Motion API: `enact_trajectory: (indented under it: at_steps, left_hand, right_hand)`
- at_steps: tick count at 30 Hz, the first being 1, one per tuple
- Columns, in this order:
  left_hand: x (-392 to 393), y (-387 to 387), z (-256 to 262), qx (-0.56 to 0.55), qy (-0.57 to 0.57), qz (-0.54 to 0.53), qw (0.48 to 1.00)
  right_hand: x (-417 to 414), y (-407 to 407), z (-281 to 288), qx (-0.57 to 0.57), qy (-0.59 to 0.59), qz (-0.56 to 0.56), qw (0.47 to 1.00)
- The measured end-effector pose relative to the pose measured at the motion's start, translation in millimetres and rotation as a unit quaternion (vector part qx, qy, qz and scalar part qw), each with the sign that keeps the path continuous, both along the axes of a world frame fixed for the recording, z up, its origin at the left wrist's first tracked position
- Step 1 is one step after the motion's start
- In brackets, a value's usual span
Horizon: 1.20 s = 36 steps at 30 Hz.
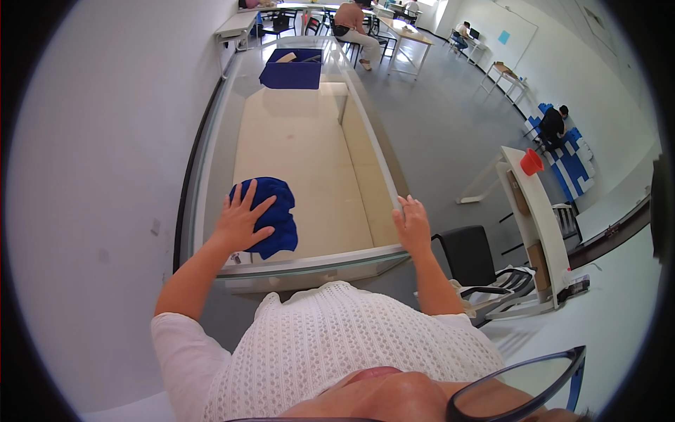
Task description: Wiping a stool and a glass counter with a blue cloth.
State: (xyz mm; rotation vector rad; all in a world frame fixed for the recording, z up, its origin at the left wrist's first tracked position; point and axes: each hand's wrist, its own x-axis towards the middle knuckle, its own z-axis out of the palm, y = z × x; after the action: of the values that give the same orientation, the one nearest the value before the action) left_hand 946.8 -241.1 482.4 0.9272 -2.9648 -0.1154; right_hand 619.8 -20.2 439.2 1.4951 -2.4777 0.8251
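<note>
A glass-topped display case (295, 153) with a white frame and a cream interior stretches away before me. Spread flat on a crumpled blue cloth (279, 221), my left hand (240, 219) presses it against the glass near the case's front left corner. The fingers are apart and lie on top of the cloth. At the front right corner, my right hand (413, 224) is on the case's white edge (388, 184), its thumb on the inner side and its fingers towards the outside.
A dark blue bin (292, 76) with things inside stands at the case's far end. A wall (132, 147) runs along the left. To the right are a black chair (466, 256) and a white table (532, 211) bearing a red bucket (531, 162). Several people sit farther off.
</note>
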Motion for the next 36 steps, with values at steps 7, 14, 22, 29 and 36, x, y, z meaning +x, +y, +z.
enact_trajectory:
  at_steps: [7, 14, 22, 29, 36]
  left_hand:
    - [-70.9, 16.6, -5.8, -0.003, 0.016, -0.066, 0.998]
    - [-140.3, 38.5, -7.8, 0.007, 0.031, -0.128, 0.991]
    - [-198.4, 63.0, -10.1, 0.014, 0.043, -0.183, 0.982]
    - [-216.9, 68.3, -12.2, 0.018, 0.039, -0.199, 0.979]
    - [-213.2, 65.3, -17.3, 0.019, 0.055, -0.188, 0.980]
  right_hand:
    - [2.9, 1.6, 3.4, -0.004, -0.003, 0.008, 1.000]
    - [5.0, 2.0, 5.1, 0.007, 0.007, 0.006, 1.000]
    - [7.4, 1.5, 7.4, -0.001, -0.005, 0.004, 1.000]
    - [7.6, 1.8, 6.8, 0.004, -0.031, -0.023, 0.999]
    - [6.8, 1.9, 5.7, -0.023, -0.052, -0.016, 0.998]
